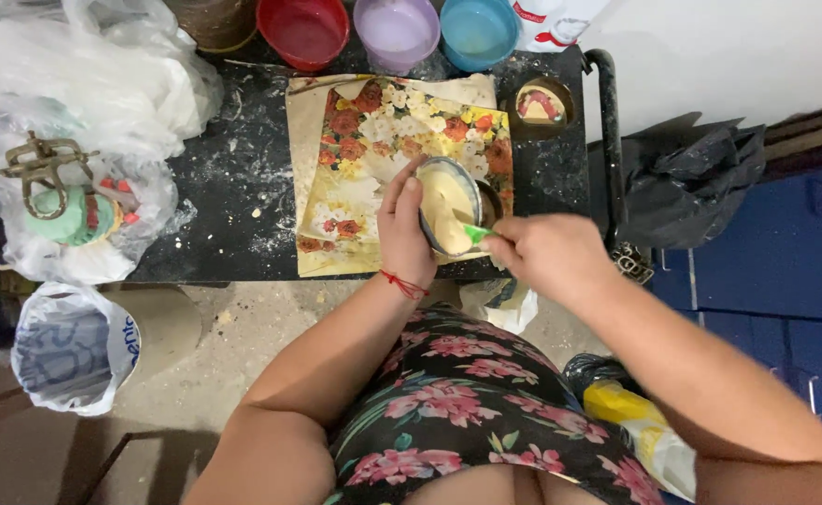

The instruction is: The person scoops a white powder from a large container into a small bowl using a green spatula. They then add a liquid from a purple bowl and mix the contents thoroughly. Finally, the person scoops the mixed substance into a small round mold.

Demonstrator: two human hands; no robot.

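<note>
- Head view, looking straight down: left hand (403, 234) curls around a small round bowl (448, 206), thumb and fingers wrapped on its near rim, holding it tilted above the worktop (233, 168).
- Bowl holds a pale cream-yellow paste.
- Right hand (546, 252) is closed in a pinch on a green tool (475, 233), whose tip sits at the bowl's lower rim, touching the paste.
- Red string (405, 285) circles the left wrist.
- Below the bowl: a floral-printed sheet (373, 140), red and white flowers on yellow, lying over plain paper, its near edge just reaching the front edge of the worktop.
- Worktop is dark and dusted with white powder; the bare strip between the sheet and the bags on the left is the only open room.
- Back edge: three plastic cups in a row, red (303, 30), lilac (397, 30), blue (477, 30).
- One small dish (540, 103) near the right rear corner.
- Left side: clear plastic bags (84, 84) heaped, one covering a green figurine (72, 213).
- Floor left: one white bag-lined bucket (79, 346).
- Right of the worktop: dark crumpled bag (686, 182), blue cabinet (785, 271).
</note>
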